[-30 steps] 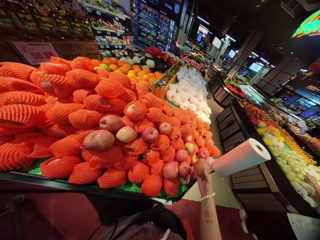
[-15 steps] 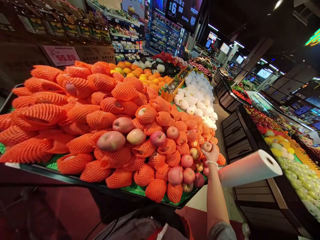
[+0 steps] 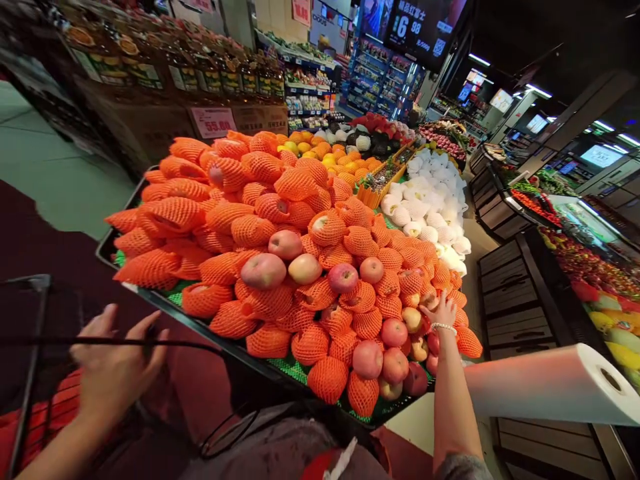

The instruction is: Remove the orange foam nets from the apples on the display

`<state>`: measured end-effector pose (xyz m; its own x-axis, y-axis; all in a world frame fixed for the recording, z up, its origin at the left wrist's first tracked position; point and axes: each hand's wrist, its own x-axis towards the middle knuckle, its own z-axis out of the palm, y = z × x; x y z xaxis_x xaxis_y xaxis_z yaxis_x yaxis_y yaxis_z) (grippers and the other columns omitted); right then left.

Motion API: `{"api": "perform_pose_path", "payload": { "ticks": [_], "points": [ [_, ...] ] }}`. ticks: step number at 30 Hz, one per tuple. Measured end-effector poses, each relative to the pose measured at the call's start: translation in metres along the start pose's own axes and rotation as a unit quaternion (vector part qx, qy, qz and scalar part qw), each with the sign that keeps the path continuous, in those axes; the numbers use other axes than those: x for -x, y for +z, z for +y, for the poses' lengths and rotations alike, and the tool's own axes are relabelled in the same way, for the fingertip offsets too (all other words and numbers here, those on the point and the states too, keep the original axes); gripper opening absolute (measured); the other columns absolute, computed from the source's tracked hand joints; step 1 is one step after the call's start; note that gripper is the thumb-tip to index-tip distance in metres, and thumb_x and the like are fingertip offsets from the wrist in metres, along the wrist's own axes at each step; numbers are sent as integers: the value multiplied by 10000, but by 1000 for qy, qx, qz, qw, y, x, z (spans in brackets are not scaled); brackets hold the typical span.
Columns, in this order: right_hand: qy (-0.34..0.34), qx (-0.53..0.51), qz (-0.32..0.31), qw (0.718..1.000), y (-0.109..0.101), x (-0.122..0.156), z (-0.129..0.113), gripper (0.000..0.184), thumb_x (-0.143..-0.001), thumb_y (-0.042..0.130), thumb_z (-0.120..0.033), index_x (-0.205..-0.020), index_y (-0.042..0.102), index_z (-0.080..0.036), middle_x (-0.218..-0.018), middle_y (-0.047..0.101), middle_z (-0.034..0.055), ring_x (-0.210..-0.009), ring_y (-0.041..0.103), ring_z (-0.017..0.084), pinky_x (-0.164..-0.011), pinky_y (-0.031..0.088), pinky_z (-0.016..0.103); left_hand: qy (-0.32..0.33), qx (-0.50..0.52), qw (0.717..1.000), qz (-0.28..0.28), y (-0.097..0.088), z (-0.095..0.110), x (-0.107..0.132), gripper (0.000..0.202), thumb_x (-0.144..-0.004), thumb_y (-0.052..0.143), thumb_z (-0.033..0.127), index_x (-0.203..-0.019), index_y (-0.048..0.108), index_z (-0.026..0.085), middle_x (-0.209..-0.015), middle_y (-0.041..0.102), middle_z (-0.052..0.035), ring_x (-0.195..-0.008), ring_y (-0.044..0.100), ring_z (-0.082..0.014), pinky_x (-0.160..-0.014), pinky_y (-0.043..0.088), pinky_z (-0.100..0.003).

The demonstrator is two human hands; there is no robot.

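My right hand (image 3: 442, 313), a beaded bracelet at its wrist, reaches over the right end of the fruit display. Its fingers are apart, among bare apples (image 3: 412, 319) and apples in orange foam nets (image 3: 389, 282); whether it touches any of them I cannot tell. At the lower left, my left hand (image 3: 117, 363) hangs open in front of the display, its fingers spread and no item in it. A thin black cord (image 3: 190, 345) crosses in front of that hand. Several bare apples (image 3: 264, 271) lie on top of the netted pile.
A roll of plastic bags (image 3: 540, 383) stands out at the right, close to my forearm. The display's black rim (image 3: 200, 329) runs along the front. White-netted fruit (image 3: 425, 200) lies behind, and a red shopping basket (image 3: 65, 403) shows at lower left.
My left hand has come into view at the lower left. My right hand has let go of the apple it held, and its fingers have spread. The view has swung left.
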<state>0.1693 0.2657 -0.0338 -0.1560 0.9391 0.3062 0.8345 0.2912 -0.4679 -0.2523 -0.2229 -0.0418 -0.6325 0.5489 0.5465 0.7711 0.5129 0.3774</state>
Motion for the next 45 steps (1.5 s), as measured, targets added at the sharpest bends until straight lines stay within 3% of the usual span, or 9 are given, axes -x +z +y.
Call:
{"api": "perform_pose_path", "payload": {
  "ticks": [3,7,12,16,24,29,33,39,45],
  "points": [
    [-16,-41,10,999,-7,32,-17,727,-956,453,-543,-1444,560,-16,-1414,600,319,-1367,528,389,-1124,376,530,31,-15,999,33,22,-17,18,731,-969,619,265,-1579,303,517,-1778,46,54,-1561,292,-410,-1217,334,-681],
    [-67,-97,-40,992,-4,110,-56,562,-1023,350,-440,-1381,648,-126,-1278,719,197,-1157,686,302,-1031,513,465,76,-20,996,28,51,7,21,468,-955,677,239,-1403,544,251,-1723,221,-125,-1508,381,-413,-1186,414,-626],
    [-146,-95,-114,978,14,212,-79,606,-1038,443,-408,-1617,428,-227,-1751,213,171,-1619,177,404,-1218,253,691,153,45,987,22,71,68,19,391,-956,683,183,-1340,607,166,-1661,314,-203,-1459,425,-423,-1153,455,-598],
    [-111,-68,-97,987,26,252,-68,781,-936,614,-656,-1540,510,-172,-1692,337,225,-1577,233,461,-1213,186,739,220,134,966,-6,82,114,12,455,-945,655,142,-1393,610,209,-1663,350,-173,-1474,416,-387,-1191,432,-568],
    [-127,-6,-5,992,29,251,-63,777,-661,848,-673,-1227,654,-176,-1547,497,215,-1450,400,430,-1193,276,652,408,248,863,-164,104,198,-12,332,-1007,546,144,-1311,669,193,-1620,448,-144,-1492,396,-319,-1228,420,-528],
    [-102,56,-21,993,33,258,-66,803,-726,853,-570,-1399,596,-216,-1618,424,200,-1488,343,436,-1175,273,649,411,292,806,-311,115,206,-3,291,-1048,539,256,-1320,631,209,-1540,536,-118,-1403,485,-295,-1203,442,-517],
    [-117,71,-69,988,25,257,-63,804,-786,832,-442,-1512,515,-298,-1658,408,136,-1520,333,403,-1202,240,638,410,294,761,-408,119,205,14,492,-1003,619,259,-1480,504,226,-1553,524,-123,-1427,486,-303,-1218,424,-493],
    [-127,-20,-61,990,2,234,-20,1014,-837,708,-689,-1626,334,-172,-1618,440,226,-1481,417,406,-1176,364,617,378,237,767,-461,120,207,43,1002,-870,788,217,-1664,179,188,-1703,280,-207,-1541,355,-381,-1237,396,-518],
    [-34,-89,-94,991,6,232,6,926,-799,715,-723,-1488,514,-139,-1380,662,225,-1276,625,402,-1080,503,585,326,241,783,-472,119,199,53,905,-929,717,203,-1666,191,215,-1678,358,-165,-1530,386,-329,-1270,361,-507]
  ]
}}
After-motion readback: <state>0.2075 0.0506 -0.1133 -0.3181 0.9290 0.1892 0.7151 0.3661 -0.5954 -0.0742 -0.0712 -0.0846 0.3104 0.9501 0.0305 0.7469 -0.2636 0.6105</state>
